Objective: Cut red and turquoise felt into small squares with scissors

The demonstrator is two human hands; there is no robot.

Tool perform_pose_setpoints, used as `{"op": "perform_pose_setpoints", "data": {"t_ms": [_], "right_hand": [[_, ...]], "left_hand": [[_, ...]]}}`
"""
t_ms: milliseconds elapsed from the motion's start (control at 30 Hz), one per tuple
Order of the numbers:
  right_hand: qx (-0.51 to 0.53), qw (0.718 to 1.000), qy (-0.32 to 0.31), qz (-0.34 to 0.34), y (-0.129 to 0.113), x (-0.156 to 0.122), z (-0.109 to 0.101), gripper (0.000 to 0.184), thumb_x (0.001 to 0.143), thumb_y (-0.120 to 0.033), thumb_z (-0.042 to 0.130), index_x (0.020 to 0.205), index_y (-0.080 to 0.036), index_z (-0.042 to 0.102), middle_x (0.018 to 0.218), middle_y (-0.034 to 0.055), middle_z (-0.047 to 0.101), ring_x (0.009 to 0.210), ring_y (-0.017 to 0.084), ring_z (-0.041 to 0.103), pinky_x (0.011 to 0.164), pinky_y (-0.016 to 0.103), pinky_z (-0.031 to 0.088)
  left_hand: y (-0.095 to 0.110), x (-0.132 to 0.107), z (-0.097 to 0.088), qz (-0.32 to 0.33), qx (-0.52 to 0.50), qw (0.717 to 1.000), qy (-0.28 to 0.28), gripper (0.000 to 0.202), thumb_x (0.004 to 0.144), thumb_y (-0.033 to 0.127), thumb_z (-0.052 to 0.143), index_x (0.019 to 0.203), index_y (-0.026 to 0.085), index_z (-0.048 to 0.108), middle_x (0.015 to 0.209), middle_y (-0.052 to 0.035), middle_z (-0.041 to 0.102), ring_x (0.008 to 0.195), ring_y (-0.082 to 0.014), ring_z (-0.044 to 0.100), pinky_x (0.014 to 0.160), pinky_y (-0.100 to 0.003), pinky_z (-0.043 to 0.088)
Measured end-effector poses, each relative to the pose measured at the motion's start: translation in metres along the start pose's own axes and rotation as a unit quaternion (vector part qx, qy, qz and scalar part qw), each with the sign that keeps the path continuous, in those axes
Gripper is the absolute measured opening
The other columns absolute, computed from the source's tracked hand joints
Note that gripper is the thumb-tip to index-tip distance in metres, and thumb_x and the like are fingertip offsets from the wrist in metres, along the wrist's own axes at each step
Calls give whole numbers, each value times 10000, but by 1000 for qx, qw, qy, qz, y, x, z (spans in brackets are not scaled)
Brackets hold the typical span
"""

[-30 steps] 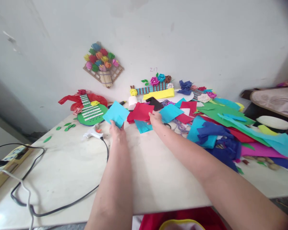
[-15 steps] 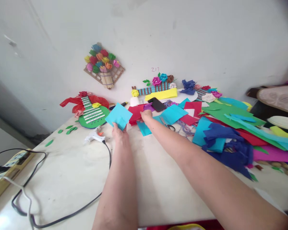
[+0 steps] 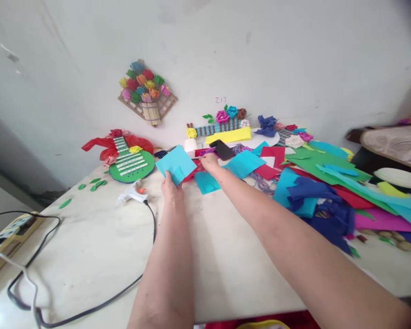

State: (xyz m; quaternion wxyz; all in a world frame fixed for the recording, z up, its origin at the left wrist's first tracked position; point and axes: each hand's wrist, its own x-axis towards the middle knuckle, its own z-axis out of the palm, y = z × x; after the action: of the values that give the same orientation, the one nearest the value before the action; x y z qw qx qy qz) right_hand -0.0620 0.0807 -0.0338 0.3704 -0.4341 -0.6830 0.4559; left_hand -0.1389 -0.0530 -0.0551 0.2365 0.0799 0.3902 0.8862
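My left hand (image 3: pixel 172 186) is closed on a light blue paper square (image 3: pixel 176 164), holding it up above the table with the thumb in front. To its right, my right hand (image 3: pixel 209 161) reaches to the back of the table, fingers pinched at the edge of red paper (image 3: pixel 199 152) beside a purple piece (image 3: pixel 208 150). Its fingertips are partly hidden. More red paper (image 3: pixel 191 175) shows below the blue square. Another light blue square (image 3: pixel 206 182) lies under my right wrist, and a black phone (image 3: pixel 221 149) is just beyond that hand.
A white glue gun (image 3: pixel 133 194) with a black cord lies left of my left arm. Behind it is a green paper guitar (image 3: pixel 133 165). Coloured paper and dark blue scraps (image 3: pixel 324 201) are heaped at right. A power strip (image 3: pixel 12 242) sits at the left edge.
The red paper by my right hand has shifted and now shows as a narrow strip, with white visible beside it. My left hand has moved the blue square slightly right.
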Motion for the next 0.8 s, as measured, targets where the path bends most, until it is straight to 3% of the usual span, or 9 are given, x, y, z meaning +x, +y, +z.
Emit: {"op": "perform_pose_setpoints", "data": {"t_ms": [167, 333, 467, 633, 800], "right_hand": [[-27, 999, -32, 6, 11, -11, -20, 211, 796, -290, 524, 685, -137, 617, 556, 60, 643, 393, 140, 546, 386, 224, 383], [-181, 981, -66, 3, 18, -22, -37, 180, 690, -229, 610, 533, -143, 605, 428, 44, 583, 394, 148, 518, 449, 251, 409], [-279, 956, -90, 16, 13, -35, -45, 172, 571, -161, 666, 429, -159, 569, 334, 23, 513, 465, 183, 565, 545, 280, 447], [-352, 926, -127, 41, 0, -56, -46, 305, 524, -274, 747, 357, -180, 509, 297, 25, 465, 564, 228, 607, 659, 345, 466], [-344, 920, -177, 70, -1, -67, -46, 325, 500, -316, 779, 382, -175, 511, 325, 17, 480, 494, 189, 562, 526, 296, 444]], "left_hand": [[-1, -5, 4, -63, -15, 997, -36, 235, 794, 318, 595, 983, 178, 599, 936, -75, 669, 860, -186, 640, 707, -319, 536], [0, -11, 5, -117, 0, 987, -108, 203, 797, 312, 589, 962, 196, 602, 1000, -73, 653, 880, -204, 633, 758, -370, 529], [1, -13, 9, -150, -2, 984, -98, 172, 815, 283, 561, 965, 203, 585, 1005, -79, 648, 919, -219, 619, 777, -406, 522], [1, -9, 8, -186, 5, 977, -102, 281, 804, 364, 567, 1039, 210, 564, 981, -105, 645, 903, -253, 619, 763, -473, 511], [-4, -3, 8, -158, -9, 981, -110, 242, 818, 333, 550, 1023, 209, 579, 1000, -93, 644, 912, -221, 616, 780, -405, 514]]}}
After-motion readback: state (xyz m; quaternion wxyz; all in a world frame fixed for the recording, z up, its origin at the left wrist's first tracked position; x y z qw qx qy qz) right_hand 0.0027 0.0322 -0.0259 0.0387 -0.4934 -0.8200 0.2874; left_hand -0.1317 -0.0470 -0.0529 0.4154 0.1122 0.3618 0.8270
